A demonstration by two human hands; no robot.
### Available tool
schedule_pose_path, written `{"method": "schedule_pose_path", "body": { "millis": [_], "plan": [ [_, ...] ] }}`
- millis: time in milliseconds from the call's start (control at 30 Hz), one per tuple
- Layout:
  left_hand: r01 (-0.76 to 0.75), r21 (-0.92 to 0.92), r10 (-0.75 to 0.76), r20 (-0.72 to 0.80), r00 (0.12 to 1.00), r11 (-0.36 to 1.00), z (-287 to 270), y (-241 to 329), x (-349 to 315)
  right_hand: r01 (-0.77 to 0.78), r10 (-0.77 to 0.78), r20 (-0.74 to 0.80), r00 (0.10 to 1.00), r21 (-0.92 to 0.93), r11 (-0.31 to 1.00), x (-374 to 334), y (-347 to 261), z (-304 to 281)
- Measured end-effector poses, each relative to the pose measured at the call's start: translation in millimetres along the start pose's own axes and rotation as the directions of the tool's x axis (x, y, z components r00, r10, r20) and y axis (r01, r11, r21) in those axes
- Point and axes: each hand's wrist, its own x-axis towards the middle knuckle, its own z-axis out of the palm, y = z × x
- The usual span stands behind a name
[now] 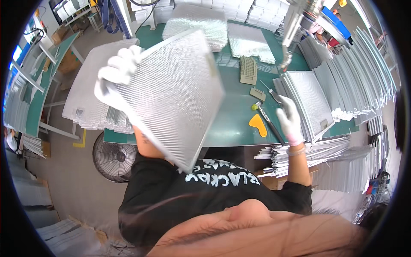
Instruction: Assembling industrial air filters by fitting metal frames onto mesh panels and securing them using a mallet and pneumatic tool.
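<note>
One framed mesh panel (171, 98) is in hand, raised and tilted above the green bench (233, 120) at centre-left of the frame. The left hand (114, 77), in a white glove, has its fingers closed on the panel's upper-left corner, gripping over the metal frame edge. The right hand (290, 120), also gloved, rests at centre-right with fingers loosely spread against a leaning stack of like panels (310, 103); it holds nothing that can be made out.

Judgement: the panel appears light, being carried by one corner with one hand, and stiff along its frame. The mesh field looks thin and liable to dent, so grip belongs on the rim, not the mesh. Edges may be sharp; gloves are fitting.

Nearby on the bench: an orange scraper (258, 125) and a dark-handled tool (269, 124).
</note>
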Motion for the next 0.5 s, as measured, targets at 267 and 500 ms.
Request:
{"method": "schedule_pose_path", "body": {
  "millis": [267, 500],
  "plan": [
    [0.229, -0.526, -0.357, -0.155, 0.921, 0.819, -51.6, -84.1, -61.7, -0.498, 0.355, 0.35, 0.867, 0.559, 0.663, -14.1, -7.2, 46.0],
    [0.556, 0.105, -0.402, -0.583, 0.706, 0.824, -34.7, -74.8, -90.2, -0.285, 0.445, -0.237, 0.864, 0.499, 0.819, -53.2, 0.9, -11.0]
  ]
}}
